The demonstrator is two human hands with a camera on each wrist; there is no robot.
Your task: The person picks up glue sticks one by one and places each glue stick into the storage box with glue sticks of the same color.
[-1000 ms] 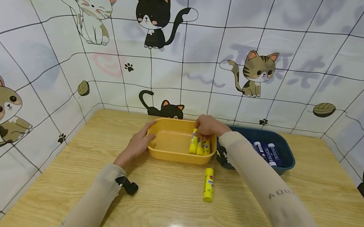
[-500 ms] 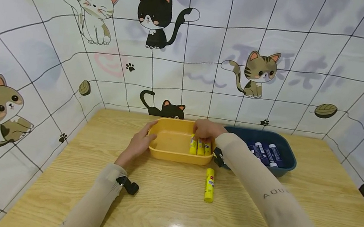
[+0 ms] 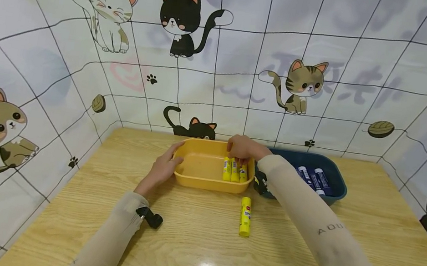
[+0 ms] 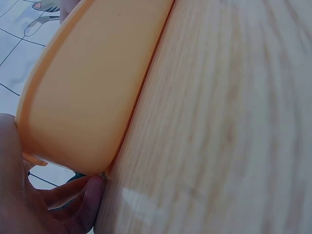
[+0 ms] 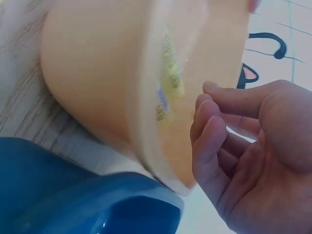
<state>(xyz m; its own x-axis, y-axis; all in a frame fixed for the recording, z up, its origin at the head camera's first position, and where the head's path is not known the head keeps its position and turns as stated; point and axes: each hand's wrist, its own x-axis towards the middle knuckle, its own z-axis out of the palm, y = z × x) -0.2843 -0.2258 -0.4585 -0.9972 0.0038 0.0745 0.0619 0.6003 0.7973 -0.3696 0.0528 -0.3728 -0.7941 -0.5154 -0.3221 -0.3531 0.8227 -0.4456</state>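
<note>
My left hand holds the left end of a yellow plastic tray, thumb at the rim and fingers curled against the outer end wall in the left wrist view. Inside its right half, several yellow glue sticks lie side by side. Over that end is my right hand, fingertips down by their far ends. The right wrist view shows its fingers loosely bent, thumb near the index fingertip, with nothing visible between them. Another yellow glue stick lies on the table in front of the tray.
Against the yellow tray's right side stands a dark blue tray with several blue glue sticks with white ends; my right forearm partly covers it. A cat-print cloth rises behind the wooden table.
My right hand dips towards the yellow glue sticks, then lifts slightly. The leftmost stick, raised a second ago, now lies level with its neighbours. My left hand stays on the yellow tray.
</note>
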